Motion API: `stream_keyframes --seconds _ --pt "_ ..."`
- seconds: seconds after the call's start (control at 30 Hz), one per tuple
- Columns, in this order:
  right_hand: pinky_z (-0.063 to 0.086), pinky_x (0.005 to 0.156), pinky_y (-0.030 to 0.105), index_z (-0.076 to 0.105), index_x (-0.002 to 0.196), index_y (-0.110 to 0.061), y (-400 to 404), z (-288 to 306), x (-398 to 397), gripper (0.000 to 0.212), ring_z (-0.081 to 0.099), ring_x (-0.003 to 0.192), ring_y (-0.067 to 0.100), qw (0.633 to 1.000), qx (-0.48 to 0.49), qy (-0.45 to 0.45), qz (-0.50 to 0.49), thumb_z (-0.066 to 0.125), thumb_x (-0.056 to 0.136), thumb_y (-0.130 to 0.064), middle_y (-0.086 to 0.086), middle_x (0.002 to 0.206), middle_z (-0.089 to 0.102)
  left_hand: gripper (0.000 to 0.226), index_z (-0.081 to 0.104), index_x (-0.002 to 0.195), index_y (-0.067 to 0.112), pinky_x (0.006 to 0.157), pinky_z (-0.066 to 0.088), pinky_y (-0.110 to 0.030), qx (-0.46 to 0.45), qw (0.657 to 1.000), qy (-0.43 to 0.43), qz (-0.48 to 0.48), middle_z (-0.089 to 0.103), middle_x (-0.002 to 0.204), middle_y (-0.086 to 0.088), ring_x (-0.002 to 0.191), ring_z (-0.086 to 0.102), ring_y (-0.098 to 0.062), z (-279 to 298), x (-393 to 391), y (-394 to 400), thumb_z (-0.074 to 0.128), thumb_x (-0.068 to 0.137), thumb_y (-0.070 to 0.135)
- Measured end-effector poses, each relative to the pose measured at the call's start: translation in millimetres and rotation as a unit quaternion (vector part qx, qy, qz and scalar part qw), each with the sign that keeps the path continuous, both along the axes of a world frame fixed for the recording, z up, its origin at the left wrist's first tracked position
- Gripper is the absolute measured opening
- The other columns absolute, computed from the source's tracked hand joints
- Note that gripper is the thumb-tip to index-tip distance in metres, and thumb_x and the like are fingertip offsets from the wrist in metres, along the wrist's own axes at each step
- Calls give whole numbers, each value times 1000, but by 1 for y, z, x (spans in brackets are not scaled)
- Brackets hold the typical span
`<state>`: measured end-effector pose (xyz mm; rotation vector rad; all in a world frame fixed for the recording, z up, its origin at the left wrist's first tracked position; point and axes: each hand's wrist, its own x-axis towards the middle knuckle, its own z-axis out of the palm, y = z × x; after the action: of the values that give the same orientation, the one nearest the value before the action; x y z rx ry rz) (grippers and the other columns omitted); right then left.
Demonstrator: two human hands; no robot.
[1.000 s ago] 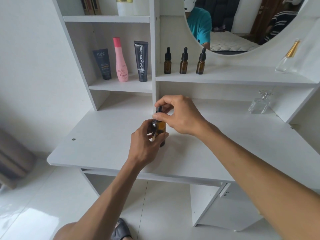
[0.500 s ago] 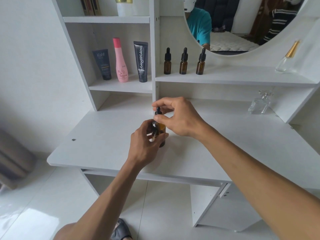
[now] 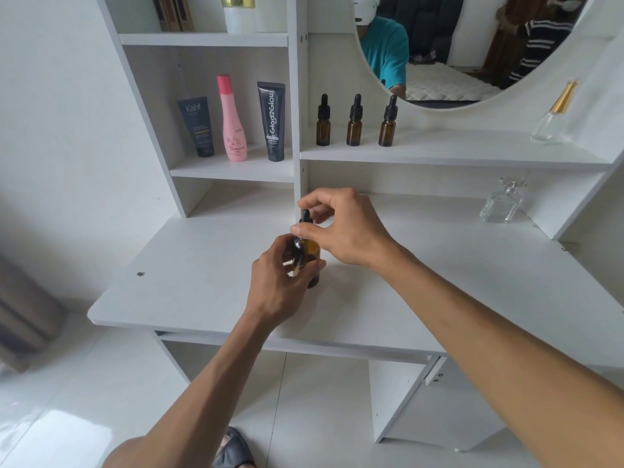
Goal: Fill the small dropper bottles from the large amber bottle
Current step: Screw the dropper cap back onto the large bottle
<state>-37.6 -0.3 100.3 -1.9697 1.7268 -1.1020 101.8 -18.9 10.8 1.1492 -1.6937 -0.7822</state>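
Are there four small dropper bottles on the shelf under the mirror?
No, three small dropper bottles stand in a row on that shelf.

A white dressing table (image 3: 189, 292) carries shelves; on the left shelf stand a dark grey Kahf tube (image 3: 197, 126), a pink Tamara bottle (image 3: 231, 121) beside it, and a black Glad2Glow tube (image 3: 272, 121) to the right; a round mirror (image 3: 449, 62) hangs above; a clear gold-capped perfume bottle (image 3: 553, 113) leans on the upper right shelf; a square glass bottle (image 3: 501, 206) stands below it; a white container with a gold band (image 3: 239, 13) sits on the top shelf.
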Motion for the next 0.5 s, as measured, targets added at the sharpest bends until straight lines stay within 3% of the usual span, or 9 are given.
stream_keyframes --seconds 0.17,0.27,0.4,0.5 --pt "54 83 16 73 113 -19 -2 -1 0 32 69 94 5 1000 12 -23 10 80 82 -23 -6 101 75 39 61 114 20 73 48 -5 9 1000 12 -6 66 96 16 95 59 11 2 0 1 79 80 26" --pt "48 74 10 73 113 -21 -2 0 -1 37 68 90 7 1000 7 -18 -3 83 79 -31 -6 98 72 38 62 113 18 73 48 -5 6 1000 10 -5 67 96 15 95 60 10 1 0 1 79 80 26" --pt "53 85 16 72 114 -21 -3 0 -2 33 68 101 5 999 30 -22 25 80 82 -18 -5 105 75 39 61 114 20 73 49 -6 10 1000 17 -7 67 95 15 94 61 9 2 0 2 80 80 26" --pt "54 79 17 74 109 -20 -3 -1 -2 35 69 90 6 1000 9 -14 -4 84 78 -29 -4 98 74 38 62 113 18 76 50 -7 7 1000 10 -4 66 96 15 97 62 4 1 0 1 79 80 27"
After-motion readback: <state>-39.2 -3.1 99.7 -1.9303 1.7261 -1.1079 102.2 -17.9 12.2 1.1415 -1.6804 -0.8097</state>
